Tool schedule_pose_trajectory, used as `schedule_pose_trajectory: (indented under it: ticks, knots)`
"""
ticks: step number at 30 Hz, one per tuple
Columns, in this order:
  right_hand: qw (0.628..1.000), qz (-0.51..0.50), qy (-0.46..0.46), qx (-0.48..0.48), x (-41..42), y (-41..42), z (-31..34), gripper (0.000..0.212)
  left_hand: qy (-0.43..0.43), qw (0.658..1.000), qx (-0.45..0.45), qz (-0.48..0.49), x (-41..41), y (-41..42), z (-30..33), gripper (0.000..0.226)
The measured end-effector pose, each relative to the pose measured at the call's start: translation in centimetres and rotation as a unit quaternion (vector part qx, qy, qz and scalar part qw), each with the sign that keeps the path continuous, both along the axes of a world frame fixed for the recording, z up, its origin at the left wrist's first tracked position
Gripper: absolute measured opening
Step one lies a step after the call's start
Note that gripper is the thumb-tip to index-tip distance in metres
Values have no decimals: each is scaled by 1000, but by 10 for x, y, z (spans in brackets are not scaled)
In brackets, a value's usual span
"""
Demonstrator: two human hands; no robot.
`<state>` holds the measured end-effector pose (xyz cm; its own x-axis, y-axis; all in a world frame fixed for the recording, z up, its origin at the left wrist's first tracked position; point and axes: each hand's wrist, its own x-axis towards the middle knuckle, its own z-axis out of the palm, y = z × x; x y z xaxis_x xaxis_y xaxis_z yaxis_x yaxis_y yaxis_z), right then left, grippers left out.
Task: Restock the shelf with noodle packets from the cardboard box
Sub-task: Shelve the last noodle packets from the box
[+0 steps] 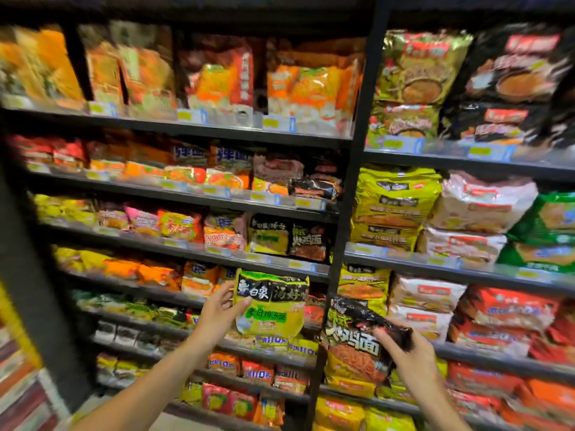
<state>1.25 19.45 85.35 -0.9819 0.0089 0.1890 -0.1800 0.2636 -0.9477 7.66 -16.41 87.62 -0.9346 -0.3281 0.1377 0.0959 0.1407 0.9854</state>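
Head view: I see the yellow-green noodle packet (270,306) upright, long axis vertical, pinched at its left edge by the left hand (221,309), directly below its matching stock (269,236); the right hand (410,353) grips a tilted black packet (357,334).

Two hands are raised before the shelving, the left hand (217,309) holding one yellow-green noodle packet (270,304) and the right hand (410,353) holding one black noodle packet (357,334), so two packets are held in all. The shelving stands in two bays split by one black upright post (357,150); I count seven shelf boards (186,127) in the left bay and at least five in the right. The packets stocked on them are too many and too blurred to count.
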Motion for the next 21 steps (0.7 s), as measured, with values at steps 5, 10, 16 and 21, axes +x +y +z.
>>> schedule_pose_trajectory:
  ticks: [5, 10, 16, 21]
  knots:
    - [1000, -6, -11, 12, -8, -28, 3, 30, 4, 1000, 8, 0, -18, -41, -5, 68]
    - [1000, -22, -3, 18, -29, -76, -2, 22, 6, 1000, 18, -2, -62, -85, -25, 58]
    - [997, -68, -2, 27, -73, -156, -18, 23, 7, 998, 22, -54, -150, -156, -32, 63]
    - [992, -116, -11, 45, -85, -203, -29, 26, 9, 996, 34, -87, -215, -179, -18, 60]
